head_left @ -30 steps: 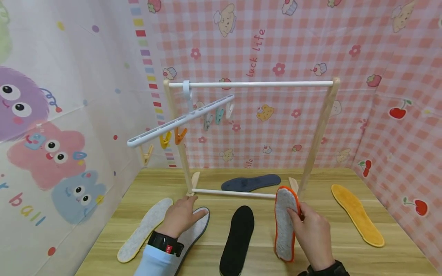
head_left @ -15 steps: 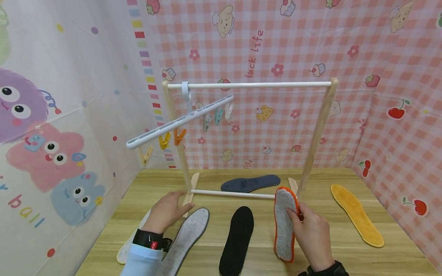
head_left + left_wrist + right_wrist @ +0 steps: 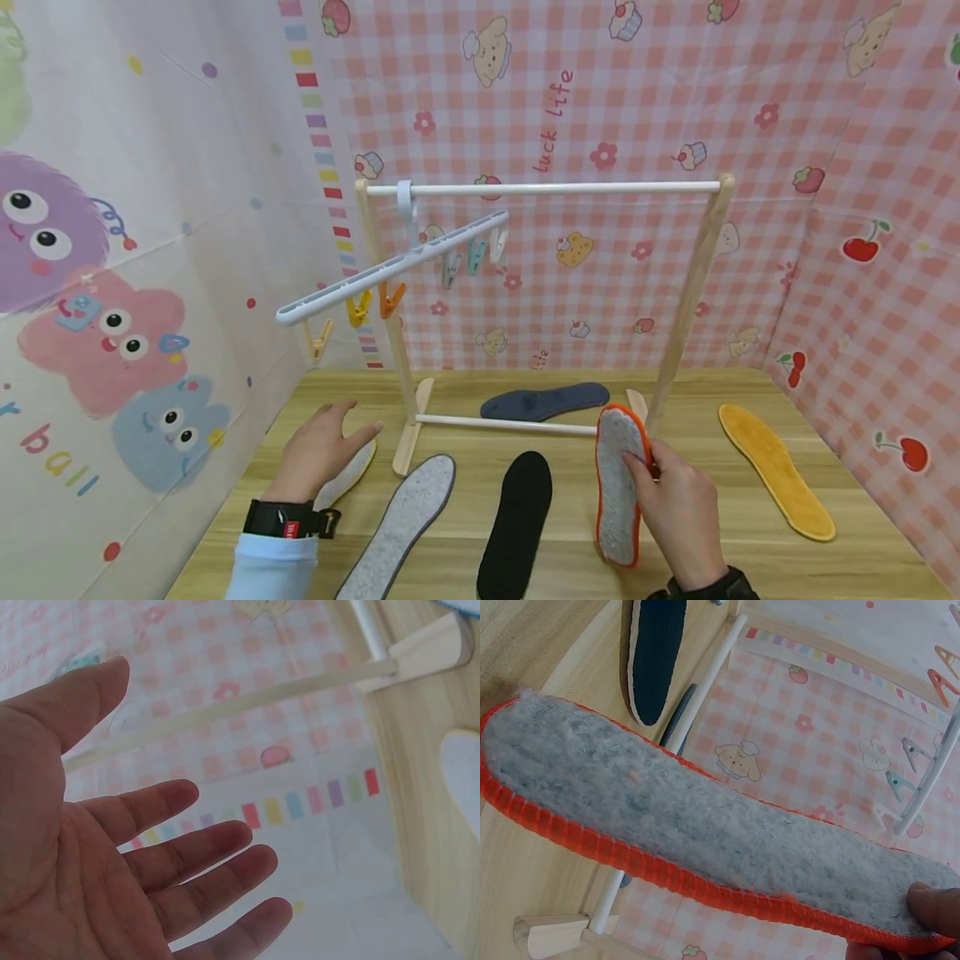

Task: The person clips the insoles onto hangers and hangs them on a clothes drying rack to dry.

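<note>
My right hand (image 3: 682, 504) pinches a fuzzy grey insole (image 3: 617, 500) with orange edging, held upright above the table. In the right wrist view this insole (image 3: 675, 802) stretches across, with thumb and fingertips at its right end. On the left, my left hand (image 3: 318, 450) has its fingers spread and holds nothing. It hides much of a pale grey insole (image 3: 352, 479) with a yellowish edge. To its right lie a light grey insole (image 3: 408, 521) with dark edging and a black insole (image 3: 517, 521). The left wrist view shows the bare palm (image 3: 90, 885).
Behind stands a wooden rack (image 3: 686, 308) with a white top rod (image 3: 555, 189). From it hangs a slanted light blue hanger (image 3: 390, 267) bearing several coloured clothespins (image 3: 358, 308). A dark blue insole (image 3: 543, 402) lies behind the lower rod, a yellow insole (image 3: 776, 471) at right.
My left hand has moved leftward, off the light grey dark-edged insole and the rack's foot, to over the pale insole at far left. The right hand keeps its grip, nearly still.
</note>
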### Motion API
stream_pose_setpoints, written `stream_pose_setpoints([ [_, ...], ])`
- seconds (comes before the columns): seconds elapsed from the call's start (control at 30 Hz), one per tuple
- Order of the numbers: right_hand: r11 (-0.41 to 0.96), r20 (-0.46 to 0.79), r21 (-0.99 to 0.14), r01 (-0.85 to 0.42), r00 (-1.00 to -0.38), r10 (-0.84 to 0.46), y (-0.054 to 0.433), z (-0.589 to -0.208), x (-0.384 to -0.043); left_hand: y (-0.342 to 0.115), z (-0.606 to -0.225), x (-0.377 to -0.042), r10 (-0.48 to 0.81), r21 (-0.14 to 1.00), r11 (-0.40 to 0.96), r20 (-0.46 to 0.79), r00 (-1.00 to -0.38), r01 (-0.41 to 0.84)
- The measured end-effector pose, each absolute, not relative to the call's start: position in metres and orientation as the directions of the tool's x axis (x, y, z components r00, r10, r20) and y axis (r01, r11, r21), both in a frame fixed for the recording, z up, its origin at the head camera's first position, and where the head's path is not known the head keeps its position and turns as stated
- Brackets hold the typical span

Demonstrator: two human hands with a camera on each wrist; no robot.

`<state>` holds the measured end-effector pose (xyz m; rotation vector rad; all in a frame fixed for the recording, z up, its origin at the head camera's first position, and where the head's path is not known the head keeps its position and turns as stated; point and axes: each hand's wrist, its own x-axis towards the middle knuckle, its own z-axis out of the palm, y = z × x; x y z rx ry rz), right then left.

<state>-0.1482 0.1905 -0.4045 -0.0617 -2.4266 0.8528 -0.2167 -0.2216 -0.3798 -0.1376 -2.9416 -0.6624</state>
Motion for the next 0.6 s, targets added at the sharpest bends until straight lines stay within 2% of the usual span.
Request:
stream_pose_setpoints([
  [0.27,0.798,0.517,-0.581,-0.161,-0.83,0.21,0.19,-0.405,-0.149,-0.237,-0.364,-0.216,0.05,0.421,0.896,0.225,-0.973,0.144],
  [0.6,0.797,0.525,-0.578,-0.174,-0.827,0.201,0.19,-0.406,-0.148,-0.246,-0.339,-0.212,0.025,0.431,0.893,0.235,-0.972,0.127],
])
